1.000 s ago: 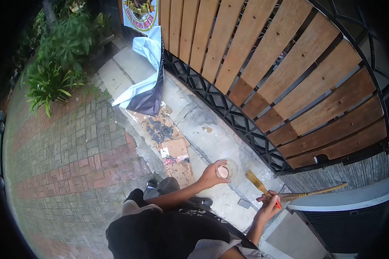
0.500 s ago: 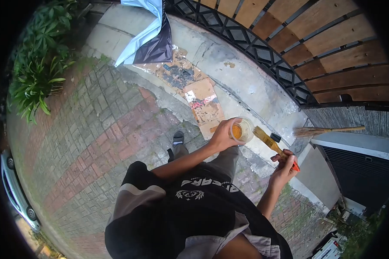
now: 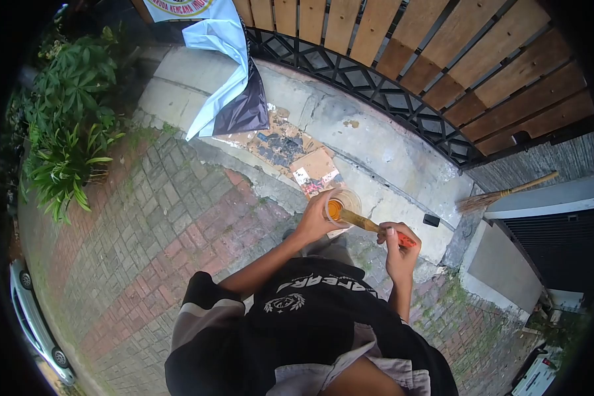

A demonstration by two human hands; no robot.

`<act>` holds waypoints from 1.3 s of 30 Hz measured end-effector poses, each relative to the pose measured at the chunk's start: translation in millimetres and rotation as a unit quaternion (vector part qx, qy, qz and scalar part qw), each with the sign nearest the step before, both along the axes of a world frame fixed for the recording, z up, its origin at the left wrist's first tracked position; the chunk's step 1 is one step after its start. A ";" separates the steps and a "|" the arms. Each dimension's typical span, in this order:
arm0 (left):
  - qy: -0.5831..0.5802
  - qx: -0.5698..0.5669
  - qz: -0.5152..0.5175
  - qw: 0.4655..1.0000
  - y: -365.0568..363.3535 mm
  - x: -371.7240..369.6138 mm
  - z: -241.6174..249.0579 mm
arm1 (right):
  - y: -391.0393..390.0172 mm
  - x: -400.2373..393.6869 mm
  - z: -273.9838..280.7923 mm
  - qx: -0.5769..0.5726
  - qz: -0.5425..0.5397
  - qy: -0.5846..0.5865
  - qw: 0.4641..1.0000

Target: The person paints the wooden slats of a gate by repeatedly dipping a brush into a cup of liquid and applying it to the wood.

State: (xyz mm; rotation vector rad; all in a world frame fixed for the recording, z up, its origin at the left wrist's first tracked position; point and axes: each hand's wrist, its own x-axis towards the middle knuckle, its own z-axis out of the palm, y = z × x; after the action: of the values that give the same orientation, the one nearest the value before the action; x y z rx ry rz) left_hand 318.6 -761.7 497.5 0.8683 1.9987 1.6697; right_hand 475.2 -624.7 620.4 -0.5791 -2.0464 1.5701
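My left hand (image 3: 314, 220) is wrapped round a clear plastic cup (image 3: 354, 200), tilted so that its mouth faces me. Amber liquid (image 3: 335, 210) pools at the bottom of it. In my right hand (image 3: 400, 252) is a paintbrush (image 3: 369, 225) with an orange-red handle end, gripped between thumb and fingers. The brush points left, and its bristle end overlaps the cup's mouth in this view. Below the cup, paint-stained cardboard (image 3: 315, 167) lies on the concrete strip.
A slatted wooden gate (image 3: 435, 59) with a black lattice base curves along the top. Light blue and black sheeting (image 3: 228, 79) hangs at the upper left. A straw broom (image 3: 501, 193) and a small black object (image 3: 431, 220) lie to the right. Plants (image 3: 72, 145) and brick paving (image 3: 145, 231) are on the left.
My right hand has brought the brush leftward, its bristles now at the cup's mouth. The cup has shifted left in view, and the camera view has tilted up toward the gate.
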 end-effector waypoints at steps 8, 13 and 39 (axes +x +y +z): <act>-0.059 0.018 0.012 0.998 7.1 0.6 6.7 | 17.9 -26.5 30.2 0.072 0.045 -0.010 0.996; -0.014 0.010 0.000 1.000 -11.7 -11.7 8.5 | -5.6 -38.5 20.8 0.018 0.029 0.028 0.999; -0.135 0.006 0.054 0.989 62.6 -17.7 -3.0 | 85.5 -62.1 8.4 0.009 0.121 -0.072 0.990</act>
State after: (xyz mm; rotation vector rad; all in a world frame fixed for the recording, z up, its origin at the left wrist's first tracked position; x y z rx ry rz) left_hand 300.9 -699.1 494.6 0.5131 1.8807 1.7537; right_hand 413.1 -539.2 628.7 -0.4624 -2.3100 1.6864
